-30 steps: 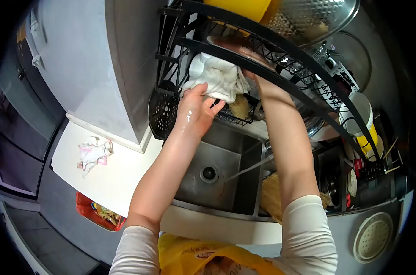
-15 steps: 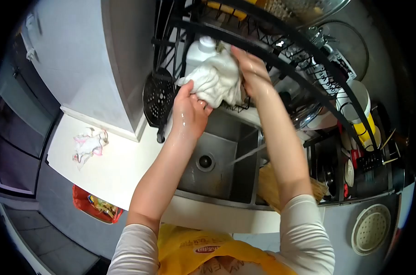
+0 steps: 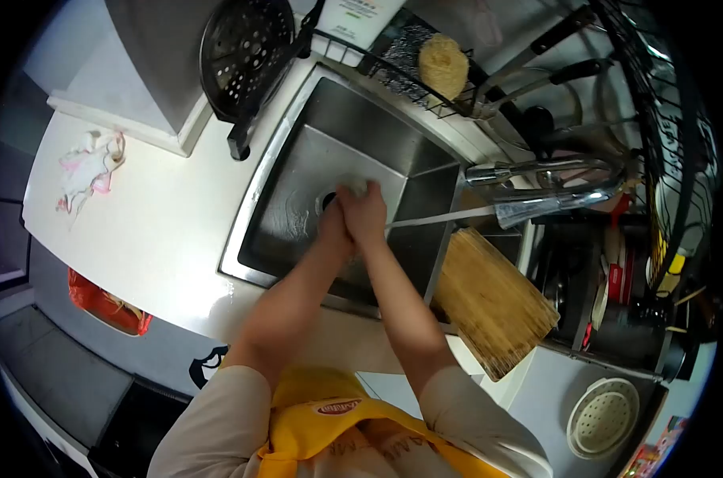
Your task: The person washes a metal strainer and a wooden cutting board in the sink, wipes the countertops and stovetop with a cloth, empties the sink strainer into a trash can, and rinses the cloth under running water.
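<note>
Over the sink point(image 3: 293, 147), my left hand point(image 3: 335, 221) and my right hand point(image 3: 364, 213) are pressed together, fingers closed. A small whitish part of a cloth point(image 3: 353, 186) shows past the fingers; the hands hide the rest, and motion blurs them. Beside my right wrist, a thin stream of water point(image 3: 433, 218) comes from the tap point(image 3: 529, 209) on the right. The drain point(image 3: 329, 201) lies just beyond my left hand, partly covered by it.
A wooden cutting board point(image 3: 497, 303) lies right of the sink. A black perforated pan point(image 3: 248, 60) stands behind its left corner. Farther back, a rack holds a tan scrubber point(image 3: 443, 67) beside a white bottle point(image 3: 360, 17). A crumpled cloth point(image 3: 90, 171) rests on the left counter.
Both hands have come down from the rack with the white cloth into the sink and now squeeze together around it. The view has shifted, bringing the tap and cutting board into sight.
</note>
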`<state>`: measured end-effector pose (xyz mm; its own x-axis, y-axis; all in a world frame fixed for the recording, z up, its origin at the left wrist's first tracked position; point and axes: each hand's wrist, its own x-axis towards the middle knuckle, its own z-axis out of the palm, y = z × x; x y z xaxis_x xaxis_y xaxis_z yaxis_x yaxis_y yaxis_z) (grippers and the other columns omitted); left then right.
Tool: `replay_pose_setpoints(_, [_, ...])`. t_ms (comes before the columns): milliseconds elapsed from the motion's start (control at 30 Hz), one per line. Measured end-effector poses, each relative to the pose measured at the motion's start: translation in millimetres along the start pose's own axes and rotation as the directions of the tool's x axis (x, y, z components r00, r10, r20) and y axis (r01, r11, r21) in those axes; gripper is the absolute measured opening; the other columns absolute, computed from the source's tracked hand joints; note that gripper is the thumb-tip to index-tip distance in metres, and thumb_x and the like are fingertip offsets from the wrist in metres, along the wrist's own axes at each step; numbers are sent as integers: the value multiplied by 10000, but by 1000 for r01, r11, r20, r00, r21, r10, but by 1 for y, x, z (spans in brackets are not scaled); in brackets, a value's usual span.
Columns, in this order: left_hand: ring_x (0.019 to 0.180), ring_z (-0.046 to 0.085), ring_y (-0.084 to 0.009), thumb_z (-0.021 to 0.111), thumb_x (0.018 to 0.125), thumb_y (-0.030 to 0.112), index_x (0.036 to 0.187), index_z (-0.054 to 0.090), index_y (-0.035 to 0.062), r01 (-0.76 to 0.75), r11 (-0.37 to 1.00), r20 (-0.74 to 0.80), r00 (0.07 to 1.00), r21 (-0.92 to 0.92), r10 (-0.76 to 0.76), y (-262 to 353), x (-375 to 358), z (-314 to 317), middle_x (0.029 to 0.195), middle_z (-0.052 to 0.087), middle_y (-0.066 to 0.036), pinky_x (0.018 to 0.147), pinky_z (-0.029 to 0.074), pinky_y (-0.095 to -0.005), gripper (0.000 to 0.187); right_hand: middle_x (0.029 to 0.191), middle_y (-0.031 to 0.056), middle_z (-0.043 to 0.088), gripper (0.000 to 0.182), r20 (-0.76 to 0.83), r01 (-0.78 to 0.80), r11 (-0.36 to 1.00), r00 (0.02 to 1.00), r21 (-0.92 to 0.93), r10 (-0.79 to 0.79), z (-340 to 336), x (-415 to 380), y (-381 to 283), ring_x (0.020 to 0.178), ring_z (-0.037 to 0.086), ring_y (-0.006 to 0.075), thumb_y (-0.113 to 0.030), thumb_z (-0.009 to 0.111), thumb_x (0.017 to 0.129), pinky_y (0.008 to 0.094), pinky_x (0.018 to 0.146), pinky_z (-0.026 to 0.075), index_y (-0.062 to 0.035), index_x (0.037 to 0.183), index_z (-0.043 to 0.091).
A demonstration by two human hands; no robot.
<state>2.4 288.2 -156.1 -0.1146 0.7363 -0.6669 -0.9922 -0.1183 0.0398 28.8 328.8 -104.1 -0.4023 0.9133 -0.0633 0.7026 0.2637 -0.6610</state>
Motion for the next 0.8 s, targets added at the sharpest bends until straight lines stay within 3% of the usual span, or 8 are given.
replay_pose_setpoints(133, [996,594,-245,405,989,358,1177,579,73,-80,995,-14,997,-51,79,22,11,-11,1130,614,-98,862,478,-379,383,1005,278,659,462,38,66,992,997,109,-71,-9,-42,-17,999,634,399,-357,681,844,428,834,491,39,1075,625])
replay_pose_setpoints(267, [1028,579,-246,455,970,382,1192,576,103,-55,982,178,980,-178,87,9,35,-26,1166,590,-91,867,475,-393,377,1104,290,629,471,158,-61,982,983,-178,90,-6,30,-16,1000,625,414,-322,644,880,436,825,490,41,1174,585])
replay_pose_setpoints(333, [1007,581,-246,517,944,389,1168,576,98,28,1000,-189,982,-3,-28,20,-38,33,1122,594,-95,855,479,-399,372,1125,282,625,483,158,-81,983,982,-164,107,7,51,7,1004,632,389,-316,635,892,428,817,494,39,1209,558])
replay_pose_setpoints(500, [1070,571,-272,557,938,320,1188,576,79,-151,983,-178,975,-105,131,46,-14,11,1176,601,-90,930,463,-411,348,1228,152,598,504,194,-44,893,980,449,-50,10,8,47,1098,588,266,-269,643,903,357,884,465,-18,1303,467])
replay_pose_setpoints(567, [1081,566,-271,571,933,312,1192,575,85,-214,968,-152,969,-130,194,53,-6,16,1181,599,-91,927,467,-416,345,1155,180,636,493,6,154,917,986,368,-168,-3,-35,52,1054,619,294,-260,688,868,355,855,483,-16,1259,514])
replay_pose_setpoints(667, [1083,550,-275,586,922,273,1234,494,65,-119,950,-274,940,290,201,27,-10,25,1207,551,-127,860,478,-429,387,1066,258,641,441,46,133,991,990,8,-133,-21,-49,6,977,644,340,-193,678,869,404,802,501,6,1237,538])
replay_pose_setpoints(767, [1028,589,-267,562,937,275,1242,487,48,25,999,160,987,-40,-18,3,-3,20,1164,580,-136,839,488,-411,387,987,244,663,380,-72,-28,998,997,47,31,-19,22,0,958,656,340,-204,710,840,398,817,501,6,1133,591])
replay_pose_setpoints(800, [1148,539,-248,535,947,467,1364,465,93,85,990,-54,995,112,-80,0,-13,33,1323,522,-117,937,456,-396,565,987,244,663,380,-72,-37,998,997,44,40,-18,22,1,958,656,340,-204,710,840,398,817,501,6,1133,591])
